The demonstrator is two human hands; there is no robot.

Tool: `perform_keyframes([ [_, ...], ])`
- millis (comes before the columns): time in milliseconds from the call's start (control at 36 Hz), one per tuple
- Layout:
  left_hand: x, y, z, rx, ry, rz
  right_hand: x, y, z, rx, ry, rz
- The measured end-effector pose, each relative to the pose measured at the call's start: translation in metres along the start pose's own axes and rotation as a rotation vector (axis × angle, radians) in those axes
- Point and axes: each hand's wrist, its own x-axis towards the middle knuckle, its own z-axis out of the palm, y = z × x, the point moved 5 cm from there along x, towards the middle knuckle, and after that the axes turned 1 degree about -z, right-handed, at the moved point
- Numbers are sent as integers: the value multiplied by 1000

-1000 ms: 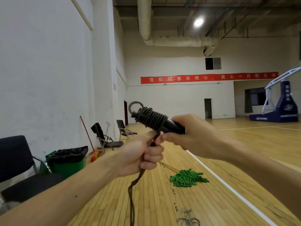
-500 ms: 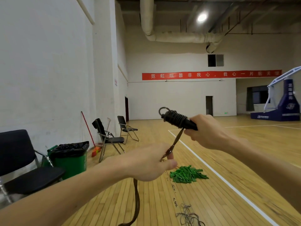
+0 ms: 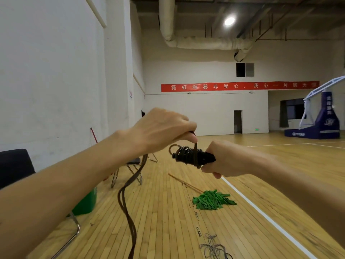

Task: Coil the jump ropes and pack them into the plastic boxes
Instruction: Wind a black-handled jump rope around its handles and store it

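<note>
Both hands work in mid-air: left hand pinches the jump rope above its coil, right hand clamps the handles (slack trails toward the floor); I'd pull taut, laying each turn snug beside the last

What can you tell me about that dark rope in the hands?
The jump rope is a dark brown cord, wound in tight turns around a black handle that lies nearly level. A small loop pokes out at its free end. The right hand grips the handle; the left hand pinches the cord just above the coil. Two loose strands hang down past the picture's bottom edge.
</note>
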Motion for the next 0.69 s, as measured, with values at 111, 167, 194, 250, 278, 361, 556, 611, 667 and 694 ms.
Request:
perform_keyframes([
  [111, 5, -8, -4, -9, 28, 6, -10, -23, 3, -52, -68, -97],
  [167, 5, -13, -1, -50, -29, -41, -18, -35, 2, -43, -89, -166],
  [194, 5, -17, 1, -85, -69, -84, -21, -39, 1, -47, -100, -195],
  [250, 2, -26, 6, -198, -138, -196, -26, -43, -1, -56, -112, -227],
  [278, 0, -30, 8, -270, -157, -245, -27, -43, -1, -55, -116, -235],
  [361, -7, -34, 12, -449, -145, -329, -31, -45, -1, -23, -127, -273],
  [556, -24, -36, 34, -830, -156, -487, -39, -51, -6, 82, -66, -349],
  [611, -27, -33, 41, -955, -200, -518, -41, -53, -9, 150, -48, -376],
  [667, -30, -31, 48, -1041, -221, -528, -41, -54, -12, 204, -13, -386],
  [694, -31, -30, 49, -1083, -218, -539, -40, -54, -14, 233, 14, -385],
])
